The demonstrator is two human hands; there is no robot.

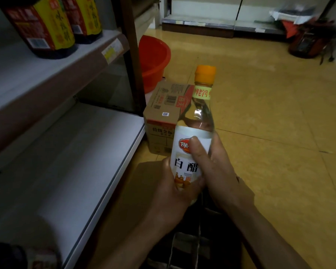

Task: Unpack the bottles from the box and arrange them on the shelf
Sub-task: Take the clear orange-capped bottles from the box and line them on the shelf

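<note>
One clear bottle with an orange cap and a white label, held up in front of the person by both hands, tilted a bit with the cap pointing away from them. Left hand is wrapped round the lower part from the left and the right hand grips the middle from the right, thumb pressed across the label. So both hands are clenched on that same bottle, it's up in the air and not touching any shelf.

Just beyond the hands there's one closed cardboard box sitting on the floor, and behind that one red plastic basin. Left of the hands is the lower shelf, bare across most of what shows, with one dark blurry object at the near corner, can't tell what it is. Above and further left, the upper shelf has two dark bottles with yellow and red labels standing side by side. Far off to the right of the hands, a dark red bag on the yellow tiled floor
</note>
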